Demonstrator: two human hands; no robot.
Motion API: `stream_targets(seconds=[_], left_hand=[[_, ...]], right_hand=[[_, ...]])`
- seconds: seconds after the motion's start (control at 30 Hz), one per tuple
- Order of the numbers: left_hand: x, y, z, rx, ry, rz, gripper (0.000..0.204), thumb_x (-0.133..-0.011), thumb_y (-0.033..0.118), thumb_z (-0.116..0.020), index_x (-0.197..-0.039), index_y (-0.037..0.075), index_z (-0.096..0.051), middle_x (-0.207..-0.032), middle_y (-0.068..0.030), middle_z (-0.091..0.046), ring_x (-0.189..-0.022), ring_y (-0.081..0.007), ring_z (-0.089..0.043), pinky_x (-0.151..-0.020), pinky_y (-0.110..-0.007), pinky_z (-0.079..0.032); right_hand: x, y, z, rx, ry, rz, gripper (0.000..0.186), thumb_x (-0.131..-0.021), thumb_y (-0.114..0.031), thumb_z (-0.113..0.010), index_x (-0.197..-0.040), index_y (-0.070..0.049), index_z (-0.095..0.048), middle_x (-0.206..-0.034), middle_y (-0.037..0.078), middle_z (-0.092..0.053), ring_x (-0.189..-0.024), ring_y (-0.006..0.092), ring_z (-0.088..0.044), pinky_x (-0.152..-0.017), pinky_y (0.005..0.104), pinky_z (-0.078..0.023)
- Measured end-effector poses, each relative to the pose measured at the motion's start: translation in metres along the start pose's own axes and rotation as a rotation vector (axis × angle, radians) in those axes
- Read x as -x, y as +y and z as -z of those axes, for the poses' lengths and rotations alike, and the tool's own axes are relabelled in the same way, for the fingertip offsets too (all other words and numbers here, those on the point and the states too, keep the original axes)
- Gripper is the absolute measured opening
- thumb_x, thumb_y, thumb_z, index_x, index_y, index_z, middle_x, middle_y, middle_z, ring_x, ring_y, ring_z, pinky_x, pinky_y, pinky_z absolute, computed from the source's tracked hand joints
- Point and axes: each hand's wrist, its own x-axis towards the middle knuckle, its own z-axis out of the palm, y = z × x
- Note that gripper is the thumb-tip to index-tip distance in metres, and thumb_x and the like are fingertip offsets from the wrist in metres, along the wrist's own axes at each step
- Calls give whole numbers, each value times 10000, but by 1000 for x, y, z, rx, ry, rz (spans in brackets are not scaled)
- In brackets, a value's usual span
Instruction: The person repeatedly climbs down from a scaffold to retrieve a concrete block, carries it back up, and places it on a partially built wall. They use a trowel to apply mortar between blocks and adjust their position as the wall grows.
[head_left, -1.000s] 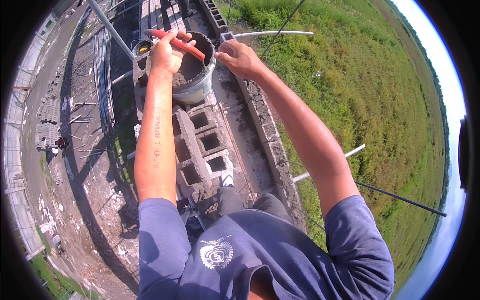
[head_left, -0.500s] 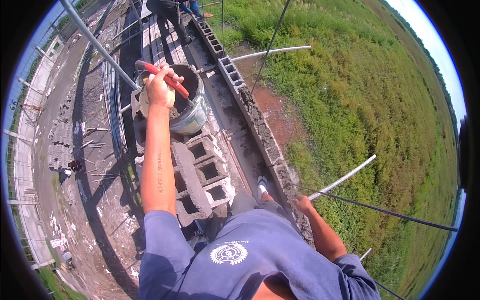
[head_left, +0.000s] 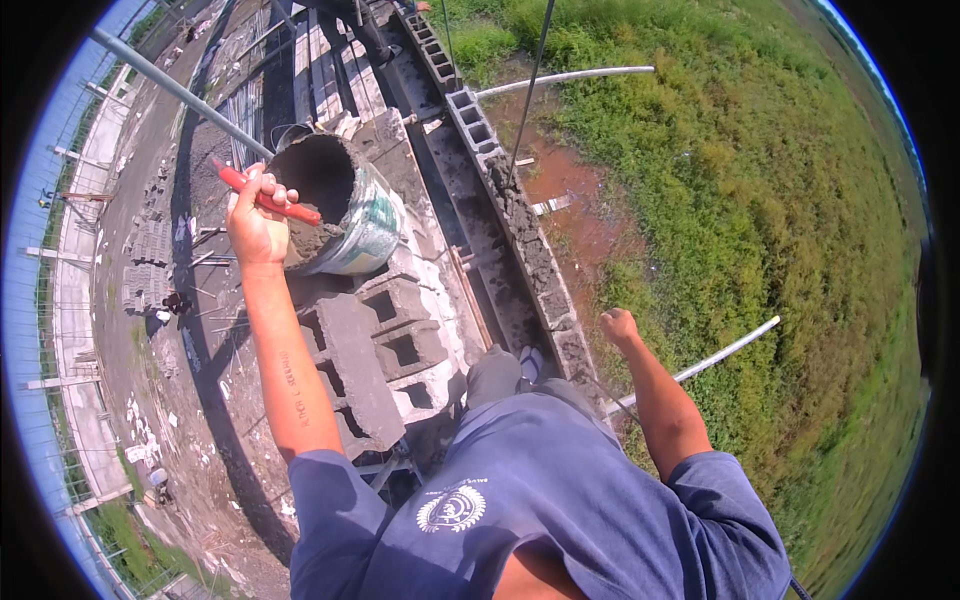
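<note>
In my left hand (head_left: 262, 215) is a red-handled trowel (head_left: 292, 211), the fingers wrapped round its grip at the near left side of a bucket (head_left: 372, 235). The blade is hard to make out against the grey mortar (head_left: 308, 243) in the bucket's mouth. The bucket is pale with green marks and leans toward me, its inside dark with shadow. My right hand (head_left: 619, 326) is curled into a fist beyond the right side of the block wall (head_left: 535, 255), and nothing shows in it. Wet-looking mortar lies along the top of that wall.
Hollow concrete blocks (head_left: 365, 365) stand just below the bucket. A metal pole (head_left: 180, 92) slants across the upper left. White pipes (head_left: 730, 348) jut over the grass at right, and a dark rope (head_left: 535, 95) crosses the wall. Another person's legs (head_left: 372, 32) show at the top.
My left hand with the trowel has moved left and down. My right hand has come off the wall's top and moved forward. The view has shifted, with the bucket appearing larger.
</note>
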Motion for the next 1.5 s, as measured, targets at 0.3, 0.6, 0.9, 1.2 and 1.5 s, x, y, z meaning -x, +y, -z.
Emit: stream_targets(seconds=[0.3, 0.6, 0.9, 1.2, 1.5], left_hand=[[6, 3, -3, 10, 49, 2, 191, -910, 140, -531, -1055, 29, -477, -715, -9, -456, -618, -122, -461, -682, -343, -426], [19, -5, -10, 10, 80, -48, 228, -920, 176, -522, -1075, 19, -464, -693, -19, -469, -594, -129, -481, -634, -340, -455], [22, -3, -11, 98, 3, 124, 307, -829, 162, -656, -984, -34, -477, -681, -85, -548, -588, -164, -545, -611, -357, -486], [7, 3, -23, 27, 20, 227, 326, -807, 190, -693, -933, -43, -504, -650, -88, -545, -554, -177, -552, -588, -346, -498], [-14, -38, -55, -290, 155, 85, 353, -861, 190, -652, -1063, -53, -495, -791, -71, -568, -671, -122, -554, -671, -265, -470]], right_hand=[[-35, -61, -39, 131, -193, 193, 316, -788, -268, -551, -932, -8, -659, -859, 246, -642, -878, 382, -630, -788, 423, -486], [-60, -312, -70, -370, -646, 433, 326, -931, -314, -528, -922, 9, -568, -762, 36, -574, -696, 109, -521, -629, 280, -447], [-49, -506, -54, -483, -714, 412, 693, -887, -506, -508, -1316, 25, -389, -1188, 160, -506, -980, 198, -496, -835, 315, -410], [-49, -528, -40, -160, -694, 521, 908, -825, -615, -525, -1342, 104, -324, -1371, 293, -360, -1324, 354, -305, -1093, 390, -231], [-71, -520, -57, -214, -779, 627, 861, -836, -581, -541, -1292, 131, -382, -1304, 314, -427, -1276, 365, -379, -1066, 373, -286]])
